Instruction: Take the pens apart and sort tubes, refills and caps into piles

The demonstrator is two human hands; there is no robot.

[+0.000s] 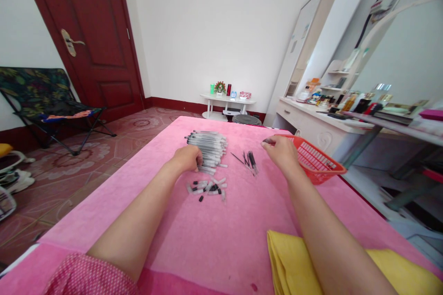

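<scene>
My left hand [188, 157] rests at the near left side of a pile of clear pens [209, 145], its fingers curled down by the pen ends. Whether a pen is between those fingers is hidden. Closed in a pinch, my right hand [283, 151] hovers at the left edge of a red plastic basket [316, 159]. A small dark bit shows at its fingertips, too little to name. Between the hands lie several thin black pen refills [252, 160]. Loose clear and black pen caps [209, 187] are scattered nearer to me.
A pink cloth [235, 235] covers the table, with a folded yellow cloth [290, 262] under my right forearm. On the right stands a white dresser [311, 124] crowded with bottles. A folding chair [51, 97] and a low white stand [224, 97] are beyond the table.
</scene>
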